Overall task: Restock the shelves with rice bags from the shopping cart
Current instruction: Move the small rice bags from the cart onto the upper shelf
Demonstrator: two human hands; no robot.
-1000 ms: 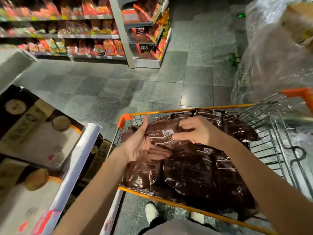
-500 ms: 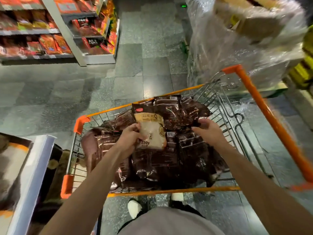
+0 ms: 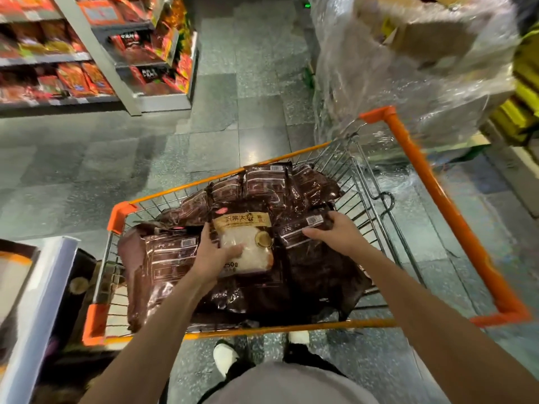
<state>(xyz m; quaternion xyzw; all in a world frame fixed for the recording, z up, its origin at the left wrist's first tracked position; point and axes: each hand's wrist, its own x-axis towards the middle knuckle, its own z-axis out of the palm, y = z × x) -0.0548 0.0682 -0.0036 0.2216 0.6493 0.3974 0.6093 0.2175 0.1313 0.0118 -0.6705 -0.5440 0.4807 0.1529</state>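
Left hand (image 3: pixel 214 253) grips a rice bag (image 3: pixel 248 246), right hand (image 3: pixel 335 234) a dark bag (image 3: pixel 300 227) — likely slick, floppy; grasp the sides.

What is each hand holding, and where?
Left hand grips the face-up rice bag by its left edge; right hand grips a brown bag at its barcode end.

So the shopping cart (image 3: pixel 437 199) sits right in front of the person, stuffed with a pile of rice bags (image 3: pixel 262 182). One top bag (image 3: pixel 248 243) lies in the middle of the pile. The left hand (image 3: pixel 213 255) holds its left edge, and the right hand (image 3: pixel 338 234) grips a neighbouring bag (image 3: pixel 300 228) just to the right. A wrapped stack of boxes (image 3: pixel 408 68) stands behind the cart on the right. The shelves (image 3: pixel 58 58) are across the floor (image 3: pixel 233 112) at far left, with a nearer shelf (image 3: pixel 38 310) just left of the cart.
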